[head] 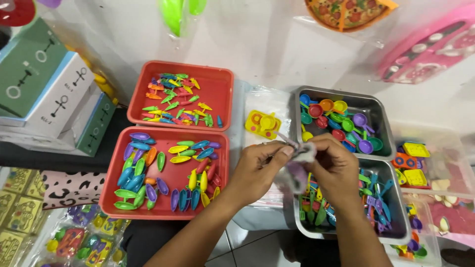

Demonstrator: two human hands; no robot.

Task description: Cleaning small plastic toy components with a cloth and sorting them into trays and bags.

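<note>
You've got two red trays on your left: the far red tray [217, 79] with small carrot-shaped pieces; the near red tray [111, 198] with bigger boat-shaped pieces; two metal trays on your right, far metal tray [381, 111] with tiny pans, near metal tray [401, 232] with utensils; yellow toy stove [262, 123] between; stacked boxes [47, 89] far left.

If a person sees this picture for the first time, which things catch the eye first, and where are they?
First, the two hands in the middle: the left hand and the right hand pinch a small clear plastic bag between them. To their left lie two red trays of bright toy vegetables, and to their right two metal trays of small coloured toy pans and utensils.
</note>
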